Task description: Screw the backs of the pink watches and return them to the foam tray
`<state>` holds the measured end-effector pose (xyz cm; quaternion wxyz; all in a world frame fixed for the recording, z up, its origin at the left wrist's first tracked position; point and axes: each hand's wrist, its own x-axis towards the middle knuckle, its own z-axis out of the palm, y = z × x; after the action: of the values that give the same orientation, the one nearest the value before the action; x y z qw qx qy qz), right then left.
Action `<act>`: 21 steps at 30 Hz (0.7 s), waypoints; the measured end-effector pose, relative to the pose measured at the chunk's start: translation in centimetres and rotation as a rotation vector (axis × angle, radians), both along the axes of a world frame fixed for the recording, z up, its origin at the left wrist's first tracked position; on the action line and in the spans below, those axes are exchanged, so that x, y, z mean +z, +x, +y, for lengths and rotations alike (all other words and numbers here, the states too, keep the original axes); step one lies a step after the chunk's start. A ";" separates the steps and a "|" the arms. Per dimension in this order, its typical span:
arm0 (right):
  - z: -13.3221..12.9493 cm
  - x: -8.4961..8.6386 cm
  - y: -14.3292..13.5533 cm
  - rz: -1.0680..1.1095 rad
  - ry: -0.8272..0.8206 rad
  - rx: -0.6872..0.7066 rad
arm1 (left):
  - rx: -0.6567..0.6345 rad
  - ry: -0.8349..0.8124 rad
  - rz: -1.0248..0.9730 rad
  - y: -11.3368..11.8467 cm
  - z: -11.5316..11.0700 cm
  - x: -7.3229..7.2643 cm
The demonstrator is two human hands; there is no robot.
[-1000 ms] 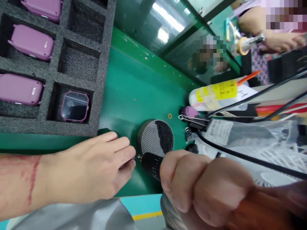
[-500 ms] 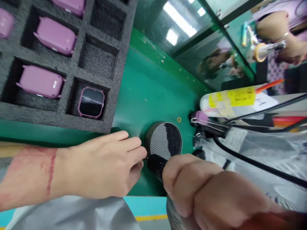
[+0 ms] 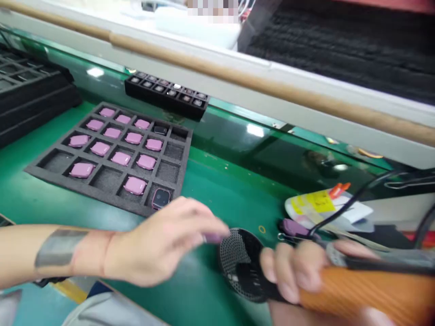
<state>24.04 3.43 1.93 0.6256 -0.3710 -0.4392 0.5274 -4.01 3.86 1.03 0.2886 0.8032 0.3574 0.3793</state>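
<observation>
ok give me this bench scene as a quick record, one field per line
left hand: pinches a small purple piece, blurred
right hand: wrapped around an orange-handled tool
left hand position: beside the round mesh-topped pot
foam tray: purple watch bodies in several compartments
near right tray corner: dark-screened watch, screen up
right side: yellow-labelled bottle
bench surface: small orange ring
</observation>
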 end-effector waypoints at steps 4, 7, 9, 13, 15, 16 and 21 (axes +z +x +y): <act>-0.9 -0.6 -3.2 -0.016 -0.039 0.219 | 0.291 -0.233 -0.149 -3.1 3.7 0.6; -1.9 -1.2 -4.7 -0.139 -0.072 0.221 | 0.323 -0.200 -0.038 -5.3 6.9 0.7; -2.3 -1.3 -4.8 -0.251 -0.110 0.155 | 0.332 -0.184 0.047 -6.2 8.7 0.8; -1.9 -1.1 -4.2 -0.320 -0.121 0.102 | 0.317 -0.140 0.289 -7.0 10.6 1.2; -1.5 -1.1 -4.1 -0.311 -0.130 0.101 | 0.314 -0.104 0.434 -7.2 11.0 1.4; -1.4 -1.1 -4.2 -0.304 -0.136 0.103 | 0.330 -0.076 0.504 -7.4 11.2 1.6; -1.4 -1.3 -4.8 -0.193 -0.149 0.174 | 0.488 0.043 0.771 -9.2 13.6 2.2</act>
<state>19.22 2.07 0.67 0.5032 -0.4260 -0.4874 0.5725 -13.23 17.47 3.27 0.0200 0.7837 0.6096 0.1170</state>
